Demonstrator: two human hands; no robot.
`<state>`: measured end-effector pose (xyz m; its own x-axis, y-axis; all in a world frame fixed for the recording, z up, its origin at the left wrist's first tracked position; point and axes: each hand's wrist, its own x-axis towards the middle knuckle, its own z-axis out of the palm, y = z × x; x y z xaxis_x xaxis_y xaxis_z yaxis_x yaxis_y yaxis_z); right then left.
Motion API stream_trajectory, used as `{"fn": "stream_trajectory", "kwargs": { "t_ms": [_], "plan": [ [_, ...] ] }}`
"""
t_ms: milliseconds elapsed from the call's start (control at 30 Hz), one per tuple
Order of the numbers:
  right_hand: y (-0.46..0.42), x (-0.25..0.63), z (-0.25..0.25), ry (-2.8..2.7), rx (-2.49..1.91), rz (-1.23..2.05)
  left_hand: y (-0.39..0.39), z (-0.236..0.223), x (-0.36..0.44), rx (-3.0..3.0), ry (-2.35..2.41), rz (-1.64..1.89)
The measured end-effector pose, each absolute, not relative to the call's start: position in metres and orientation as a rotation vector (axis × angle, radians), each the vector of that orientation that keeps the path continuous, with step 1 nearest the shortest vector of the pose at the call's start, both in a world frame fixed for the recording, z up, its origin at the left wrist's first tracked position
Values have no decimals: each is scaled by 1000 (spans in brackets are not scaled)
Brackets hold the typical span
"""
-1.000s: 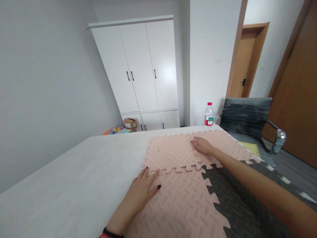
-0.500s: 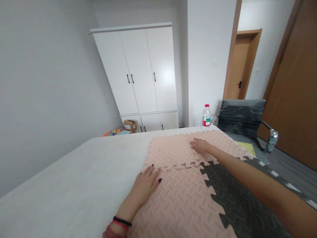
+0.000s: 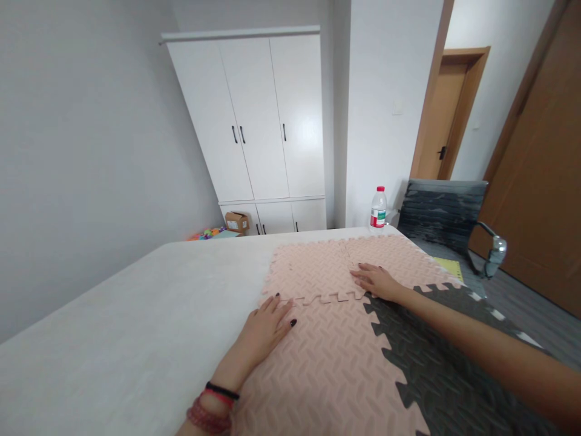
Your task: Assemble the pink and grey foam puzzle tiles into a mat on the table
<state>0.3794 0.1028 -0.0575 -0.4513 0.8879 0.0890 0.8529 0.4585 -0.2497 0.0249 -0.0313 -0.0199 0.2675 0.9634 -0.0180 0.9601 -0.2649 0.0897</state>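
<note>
Pink foam mat tiles (image 3: 327, 357) with jigsaw edges lie flat on the white table. My left hand (image 3: 267, 327) rests, fingers spread, on the left edge of the tiles, at the seam between the near and far pink ones. On the far pink tiles (image 3: 313, 266), my right hand (image 3: 376, 282) lies flat with its fingers apart, close to where the seams meet. A dark grey foam tile (image 3: 436, 351) adjoins the near pink one on the right, partly covered by my right forearm. Neither hand grasps anything.
A plastic bottle with a red cap (image 3: 378, 209) stands at the far edge of the white table (image 3: 136, 315). To the right is a dark office chair (image 3: 442, 212). A cardboard box (image 3: 236, 221) and a white wardrobe (image 3: 267, 121) are behind the table.
My right hand has slid nearer along the far pink tiles, toward the cross seam. The gap at that seam looks narrower. My left hand stays at the left edge.
</note>
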Motion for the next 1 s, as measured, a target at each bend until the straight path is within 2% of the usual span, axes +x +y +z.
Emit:
{"fn": "stream_trajectory", "kwargs": {
  "t_ms": [200, 533, 733, 1000],
  "plan": [
    [91, 380, -42, -2704, -1526, 365, -32, -24, 26, 2458, 1858, 84],
    [85, 341, -7, -2781, -1714, 230, -31, -23, 37, 2468, 1894, 35],
    [79, 300, -18, -2623, -1911, -21, -31, -20, 30, 2453, 1823, 16],
    [79, 298, -12, -2660, -1918, -62, -30, -17, 33, 2433, 1850, 9]
  ]
}}
